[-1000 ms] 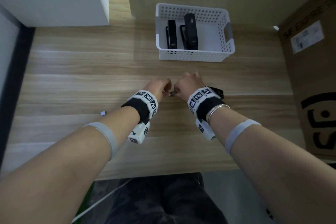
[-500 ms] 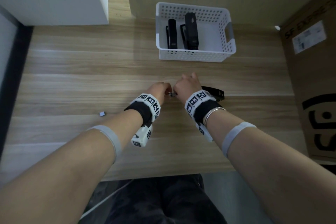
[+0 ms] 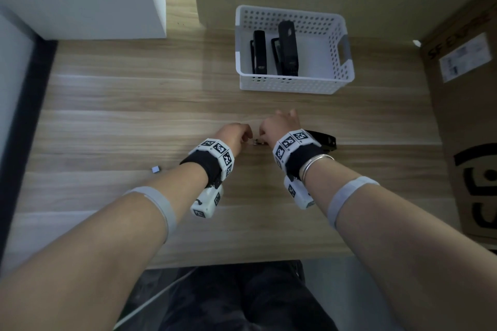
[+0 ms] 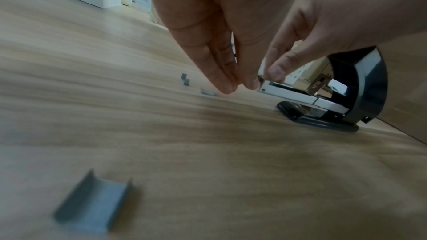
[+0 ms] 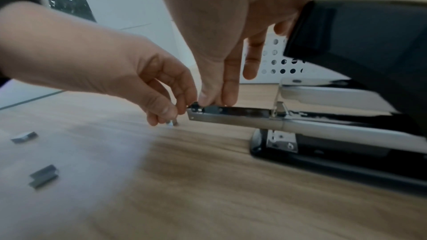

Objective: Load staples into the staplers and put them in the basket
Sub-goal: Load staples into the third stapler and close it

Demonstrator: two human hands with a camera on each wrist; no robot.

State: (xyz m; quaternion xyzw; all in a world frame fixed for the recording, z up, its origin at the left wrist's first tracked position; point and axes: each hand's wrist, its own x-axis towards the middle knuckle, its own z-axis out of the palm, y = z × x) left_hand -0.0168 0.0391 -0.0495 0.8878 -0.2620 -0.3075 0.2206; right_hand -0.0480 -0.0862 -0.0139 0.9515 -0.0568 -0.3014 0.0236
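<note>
The right hand (image 5: 221, 46) pinched the front end of the stapler's metal staple rail (image 5: 233, 114) between thumb and forefinger, its other fingers hanging loose. The left hand (image 5: 110, 72), right beside it, had its fingertips curled around a small clump of staples (image 5: 172, 122) just off the rail's tip. The open stapler (image 4: 342, 98) sat on the wooden counter (image 3: 134, 121), black lid swung up and back, base flat on the wood. A few loose staple pieces (image 4: 92, 202) lay scattered on the counter to the left of the hands. Farther back stood the white perforated basket (image 3: 290, 86), with two black staplers (image 3: 287, 48) lying side by side in its left half. A cardboard box (image 3: 468, 115) stood along the counter's right edge.
</note>
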